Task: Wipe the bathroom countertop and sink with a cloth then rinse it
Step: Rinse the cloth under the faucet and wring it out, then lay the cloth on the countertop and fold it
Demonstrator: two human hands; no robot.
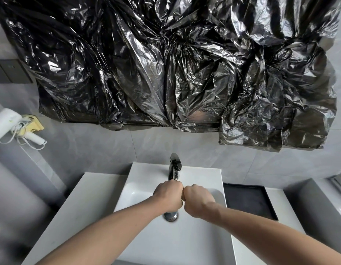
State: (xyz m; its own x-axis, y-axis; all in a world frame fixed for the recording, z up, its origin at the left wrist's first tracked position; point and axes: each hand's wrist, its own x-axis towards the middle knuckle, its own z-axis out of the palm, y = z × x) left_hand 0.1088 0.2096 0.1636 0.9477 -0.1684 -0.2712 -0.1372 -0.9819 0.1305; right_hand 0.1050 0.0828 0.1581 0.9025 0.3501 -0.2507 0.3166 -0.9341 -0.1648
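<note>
Likely wringing step: left hand (168, 194) and right hand (198, 200), both fisted knuckle to knuckle over the sink (139, 190) under the faucet (175, 165). Cloth hidden, grip contents unclear. Next: twist out.

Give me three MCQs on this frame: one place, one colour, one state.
1. Where is the tray?
A. Right of the sink
B. In the sink
C. On the wall

2. What colour is the plastic sheet on the wall?
A. White
B. Black
C. Yellow

3. How are the hands?
A. Flat on the counter
B. Clenched together over the basin
C. One raised to the wall

Answers: 1 A, it lies on the counter beside the sink. 2 B, glossy black. 3 B, the left hand and right hand are fists touching below the faucet.
</note>
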